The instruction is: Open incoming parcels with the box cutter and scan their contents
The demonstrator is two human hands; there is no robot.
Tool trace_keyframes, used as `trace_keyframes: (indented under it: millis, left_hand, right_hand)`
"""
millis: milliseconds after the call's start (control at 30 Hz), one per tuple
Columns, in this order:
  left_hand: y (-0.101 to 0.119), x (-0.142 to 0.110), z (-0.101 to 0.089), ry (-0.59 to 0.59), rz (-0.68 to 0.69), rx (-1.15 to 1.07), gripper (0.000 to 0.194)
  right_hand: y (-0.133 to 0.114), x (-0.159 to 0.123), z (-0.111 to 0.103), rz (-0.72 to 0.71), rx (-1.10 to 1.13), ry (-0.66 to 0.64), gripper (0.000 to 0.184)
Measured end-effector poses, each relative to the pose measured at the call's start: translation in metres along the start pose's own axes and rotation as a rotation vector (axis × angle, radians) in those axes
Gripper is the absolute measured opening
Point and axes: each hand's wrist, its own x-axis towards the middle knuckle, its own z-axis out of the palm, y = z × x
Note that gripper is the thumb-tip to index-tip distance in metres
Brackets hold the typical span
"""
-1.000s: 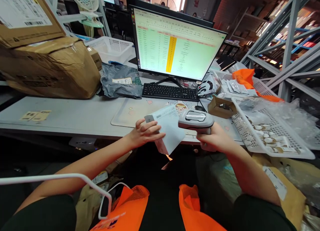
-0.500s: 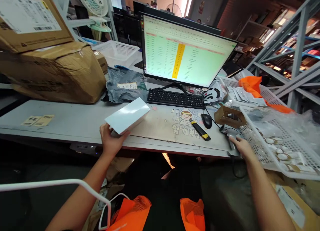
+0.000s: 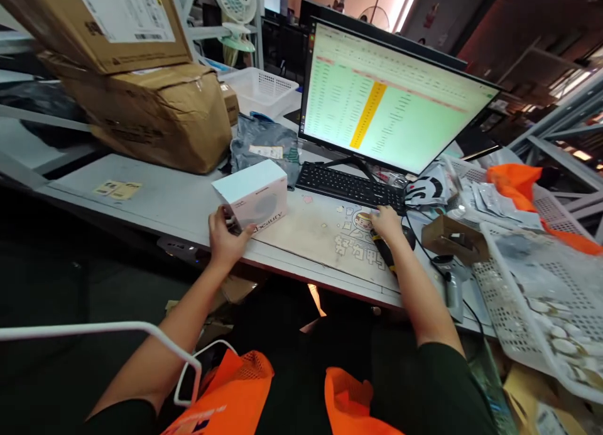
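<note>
My left hand (image 3: 227,239) grips the near left end of a white box (image 3: 264,206) with dark printing, the word "beauty" among it. The box stands on the desk mat's left side. My right hand (image 3: 389,223) is by the front edge of the black keyboard (image 3: 346,187), above the desk mat (image 3: 320,234); its fingertips are hard to make out. Partly under that wrist lies a black and yellow utility knife (image 3: 384,250), and the black mouse (image 3: 409,236) is just to the right. A grey barcode scanner (image 3: 454,287) rests on the desk further right.
The monitor (image 3: 396,99) shows a spreadsheet behind the keyboard. Large cardboard boxes (image 3: 164,118) and a grey plastic mailer (image 3: 264,140) occupy the left and back. At right are a small open brown box (image 3: 455,237) and a white basket (image 3: 509,309) of packets. A white tube (image 3: 94,329) crosses at lower left.
My right hand has let go of the barcode scanner and moved left to the keyboard's front edge. My left hand has tilted the box so its printed side shows. The view has turned left.
</note>
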Motion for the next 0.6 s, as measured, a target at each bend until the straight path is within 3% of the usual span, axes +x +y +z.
trace_keyframes:
  millis: [133, 333, 600]
  left_hand:
    - [0.004, 0.0, 0.001, -0.022, -0.015, 0.054, 0.088]
    - [0.008, 0.0, 0.001, 0.0, 0.017, 0.123, 0.084]
    - [0.008, 0.001, 0.001, 0.006, 0.035, 0.182, 0.082]
  right_hand:
    - [-0.003, 0.026, 0.015, 0.058, -0.02, 0.042, 0.055]
    - [0.003, 0.03, 0.034, 0.05, -0.032, 0.098, 0.056]
    - [0.002, 0.037, 0.042, -0.01, 0.005, 0.076, 0.063]
